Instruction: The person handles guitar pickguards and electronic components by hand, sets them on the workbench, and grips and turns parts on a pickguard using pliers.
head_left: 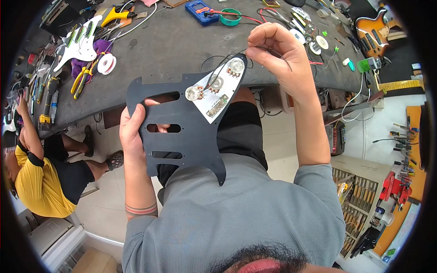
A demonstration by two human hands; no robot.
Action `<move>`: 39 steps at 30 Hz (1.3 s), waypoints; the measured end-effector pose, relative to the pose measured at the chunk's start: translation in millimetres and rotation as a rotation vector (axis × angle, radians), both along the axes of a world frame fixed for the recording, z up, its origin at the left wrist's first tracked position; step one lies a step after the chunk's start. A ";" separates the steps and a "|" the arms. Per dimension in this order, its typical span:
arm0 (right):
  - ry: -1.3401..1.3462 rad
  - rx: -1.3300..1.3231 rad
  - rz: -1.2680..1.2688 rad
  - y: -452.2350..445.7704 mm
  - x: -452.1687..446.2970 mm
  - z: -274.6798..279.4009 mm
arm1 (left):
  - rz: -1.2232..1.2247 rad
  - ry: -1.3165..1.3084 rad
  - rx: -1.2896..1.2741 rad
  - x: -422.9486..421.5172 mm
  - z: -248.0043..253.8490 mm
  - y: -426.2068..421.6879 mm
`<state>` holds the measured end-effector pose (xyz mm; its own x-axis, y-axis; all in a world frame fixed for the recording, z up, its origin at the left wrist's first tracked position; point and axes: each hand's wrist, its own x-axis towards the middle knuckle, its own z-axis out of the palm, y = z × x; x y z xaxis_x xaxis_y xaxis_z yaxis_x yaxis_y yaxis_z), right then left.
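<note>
A black guitar pickguard [186,129] is held tilted over my lap, near the bench edge, its underside facing me. My left hand [135,125] grips its left side, thumb on the face and fingers behind, showing through the pickup slots. A white shielding plate [223,98] on its upper right carries several potentiometers [215,83] and a selector switch [217,107]. My right hand [277,52], raised beyond the upper right corner, pinches a thin dark wire [255,48]. That wire arcs back toward the potentiometers; its loose end lies across my palm.
On the dark workbench [159,41] lie a white loaded pickguard [82,41], yellow-handled pliers [83,81], a blue multimeter [201,11], a green solder spool [230,17] and wire spools [318,44]. A sunburst guitar [371,32] stands right. A person in a yellow shirt [43,186] sits left.
</note>
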<state>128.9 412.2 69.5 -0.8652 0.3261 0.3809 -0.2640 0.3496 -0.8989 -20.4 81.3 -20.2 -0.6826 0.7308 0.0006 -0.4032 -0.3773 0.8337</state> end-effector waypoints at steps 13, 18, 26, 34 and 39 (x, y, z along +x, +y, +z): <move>0.185 -0.049 0.095 -11.9 6.7 -2.2 | 0.002 0.015 -0.024 -0.7 1.7 -1.6; 0.170 -0.085 0.085 -11.9 10.2 -6.4 | 0.011 0.026 -0.024 0.7 2.3 -0.9; 0.258 -0.073 0.134 -20.6 13.5 -8.4 | 0.013 0.026 -0.054 1.0 2.2 -1.5; 0.282 -0.034 0.153 -24.8 21.2 -7.8 | 0.028 0.013 -0.041 4.3 8.0 0.3; 0.294 -0.036 0.161 -25.8 24.3 -9.3 | 0.036 -0.006 0.031 5.3 4.1 2.4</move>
